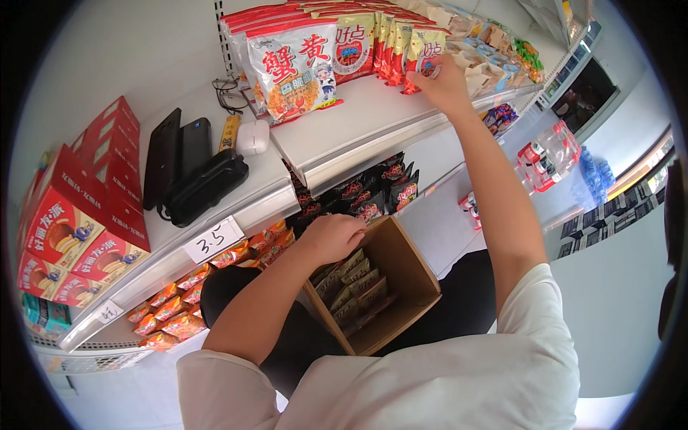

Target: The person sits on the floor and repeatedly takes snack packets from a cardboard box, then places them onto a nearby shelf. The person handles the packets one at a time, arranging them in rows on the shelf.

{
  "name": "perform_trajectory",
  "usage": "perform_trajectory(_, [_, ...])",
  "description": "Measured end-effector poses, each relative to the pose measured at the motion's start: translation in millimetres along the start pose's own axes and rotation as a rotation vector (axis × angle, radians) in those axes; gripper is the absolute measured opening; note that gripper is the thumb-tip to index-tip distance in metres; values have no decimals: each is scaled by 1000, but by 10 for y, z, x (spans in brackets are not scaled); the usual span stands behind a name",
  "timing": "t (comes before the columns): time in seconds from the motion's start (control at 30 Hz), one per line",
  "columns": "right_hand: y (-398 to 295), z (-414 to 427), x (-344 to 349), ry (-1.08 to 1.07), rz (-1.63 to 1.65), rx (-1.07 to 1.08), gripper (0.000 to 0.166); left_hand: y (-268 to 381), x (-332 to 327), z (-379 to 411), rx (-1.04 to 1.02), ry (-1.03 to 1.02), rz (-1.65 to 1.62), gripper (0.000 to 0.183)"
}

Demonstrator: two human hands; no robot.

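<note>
An open cardboard box [413, 301] rests tilted across the person's lap, with several yellow-green snack packets [357, 285] lined up inside along one side. My left hand [336, 236] lies on the box's far left rim, its fingers curled over the edge. Up on the white shelf, my right hand [441, 86] has thumb and fingers on the front red-and-yellow snack packet [427, 48] of an upright row. To the left of that row stand a larger red-and-yellow bag [353, 45] and a white-and-red bag of crispy noodles [295, 70].
Red snack cartons [70, 215] are stacked on the left shelf beside a black case [204, 188], a white earphone case [252, 137] and eyeglasses [231, 97]. Black packets [403, 191] and orange packets [183, 325] fill lower shelves. Plastic bottles [548, 156] stand at right.
</note>
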State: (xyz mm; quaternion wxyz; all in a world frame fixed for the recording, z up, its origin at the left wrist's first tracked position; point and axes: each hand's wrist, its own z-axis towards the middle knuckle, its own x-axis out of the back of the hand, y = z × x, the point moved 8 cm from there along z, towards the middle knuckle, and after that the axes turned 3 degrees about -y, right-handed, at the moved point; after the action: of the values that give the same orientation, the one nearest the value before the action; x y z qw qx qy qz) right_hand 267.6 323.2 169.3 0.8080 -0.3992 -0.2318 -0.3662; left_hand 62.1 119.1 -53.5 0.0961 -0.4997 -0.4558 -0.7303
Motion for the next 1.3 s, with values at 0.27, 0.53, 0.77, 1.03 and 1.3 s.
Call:
perform_trajectory(0.27, [-457,-60,-94,205,-151,-111,110,26,-39,71,-40,1,7,14])
perform_trajectory(0.53, [-401,-36,-134,277,-205,-159,88,23,-51,72,-43,21,-2,14])
perform_trajectory(0.77, [-343,-7,-149,253,-205,-123,105,-3,-62,65,-40,3,-10,15])
perform_trajectory(1.03, [-750,-423,268,576,-213,319,32,-23,-7,12,-29,8,15,16])
perform_trajectory(1.3, [-823,-2117,-497,-1141,628,-156,23,-172,-235,-66,70,-139,127,25])
